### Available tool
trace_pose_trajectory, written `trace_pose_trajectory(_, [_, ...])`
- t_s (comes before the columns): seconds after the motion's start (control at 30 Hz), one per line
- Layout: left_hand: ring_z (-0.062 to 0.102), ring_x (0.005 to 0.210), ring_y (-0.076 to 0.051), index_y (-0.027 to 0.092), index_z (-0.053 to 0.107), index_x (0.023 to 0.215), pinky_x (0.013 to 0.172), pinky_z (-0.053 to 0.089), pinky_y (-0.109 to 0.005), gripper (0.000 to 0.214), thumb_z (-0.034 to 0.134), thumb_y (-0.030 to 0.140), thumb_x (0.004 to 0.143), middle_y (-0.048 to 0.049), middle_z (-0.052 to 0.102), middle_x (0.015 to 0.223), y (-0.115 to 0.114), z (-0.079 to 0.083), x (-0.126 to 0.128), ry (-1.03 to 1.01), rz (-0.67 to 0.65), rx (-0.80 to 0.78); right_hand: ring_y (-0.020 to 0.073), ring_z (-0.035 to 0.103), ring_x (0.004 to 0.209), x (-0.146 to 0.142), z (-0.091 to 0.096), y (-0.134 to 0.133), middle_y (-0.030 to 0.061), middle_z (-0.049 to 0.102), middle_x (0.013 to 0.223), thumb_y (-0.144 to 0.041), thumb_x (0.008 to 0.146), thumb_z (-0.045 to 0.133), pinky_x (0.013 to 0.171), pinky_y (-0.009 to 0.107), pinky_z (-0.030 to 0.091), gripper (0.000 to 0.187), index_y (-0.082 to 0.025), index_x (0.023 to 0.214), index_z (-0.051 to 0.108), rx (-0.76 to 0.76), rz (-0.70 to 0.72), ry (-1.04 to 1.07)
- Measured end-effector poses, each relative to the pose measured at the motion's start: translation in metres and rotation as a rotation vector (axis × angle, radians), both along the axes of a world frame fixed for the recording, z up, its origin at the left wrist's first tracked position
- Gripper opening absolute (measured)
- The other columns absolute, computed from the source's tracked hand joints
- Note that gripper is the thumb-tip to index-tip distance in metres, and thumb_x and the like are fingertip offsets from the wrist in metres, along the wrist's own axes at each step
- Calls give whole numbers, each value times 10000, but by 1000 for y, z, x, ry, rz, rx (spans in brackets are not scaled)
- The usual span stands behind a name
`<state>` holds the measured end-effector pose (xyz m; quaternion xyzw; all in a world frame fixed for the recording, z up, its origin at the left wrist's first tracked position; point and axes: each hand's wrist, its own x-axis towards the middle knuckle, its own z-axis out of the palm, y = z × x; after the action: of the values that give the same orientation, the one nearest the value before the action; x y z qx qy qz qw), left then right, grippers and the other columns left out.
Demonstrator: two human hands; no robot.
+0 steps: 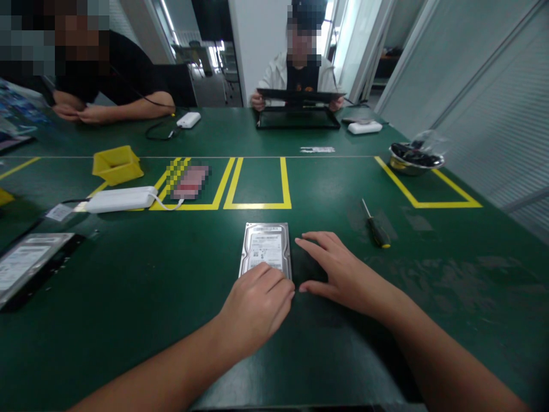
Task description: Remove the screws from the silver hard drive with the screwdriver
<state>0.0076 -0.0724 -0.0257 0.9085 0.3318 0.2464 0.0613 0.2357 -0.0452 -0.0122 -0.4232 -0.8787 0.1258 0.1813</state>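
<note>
A silver hard drive (pixel 266 246) lies label up on the green table in front of me. My left hand (pixel 261 297) covers its near end, fingers curled over that edge and gripping it. Just right of the drive, my right hand (pixel 332 266) is open, thumb and fingers apart, holding nothing. Further right lies a screwdriver (pixel 377 230) with a black and yellow handle, its shaft pointing away from me. Another hard drive (pixel 26 263) rests at the far left, with small bits scattered beside it.
Beyond the drive, yellow tape (pixel 257 206) marks the table (pixel 171 320). A yellow bin (pixel 118 166), a white power bank (pixel 122 199) with cable and a metal bowl (pixel 414 166) of dark items stand further back. Across the table, one person holds a black panel (pixel 300 94); another sits at left.
</note>
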Motion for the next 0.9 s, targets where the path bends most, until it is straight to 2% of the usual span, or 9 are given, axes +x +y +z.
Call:
trace_pose_trajectory(0.3, [519, 780, -204, 149, 676, 873, 717, 485, -353, 150, 543, 148, 941, -46, 607, 804, 1, -2, -1, 6, -15, 22, 295, 386, 1329, 0, 3, 0, 148, 445, 1426, -357, 805, 771, 1127, 474, 409, 747, -150, 1437, 430, 3, -7, -64])
trace_pose_trajectory(0.7, [532, 799, -202, 159, 664, 909, 736, 481, -353, 129, 540, 167, 945, -48, 614, 842, 0, -3, -2, -29, -5, -37, 293, 396, 1334, 5, 11, -1, 148, 455, 1426, -392, 826, 750, 1130, 464, 409, 718, -147, 1433, 452, 20, -40, -102])
trace_pose_trajectory(0.8, [539, 821, -205, 160, 661, 935, 748, 481, -354, 120, 542, 170, 943, -52, 618, 869, 0, -3, -3, -32, 4, -60, 286, 427, 1309, 14, 16, 2, 142, 472, 1411, -403, 858, 712, 1124, 451, 413, 665, -144, 1422, 471, 56, -98, -137])
trace_pose_trajectory(0.9, [542, 835, -208, 164, 658, 939, 753, 479, -357, 111, 547, 170, 938, -51, 618, 882, 0, -4, -3, -44, 14, -86, 281, 514, 1195, 31, 19, 8, 138, 537, 1317, -423, 904, 638, 1066, 447, 459, 549, -138, 1362, 533, 101, -245, -190])
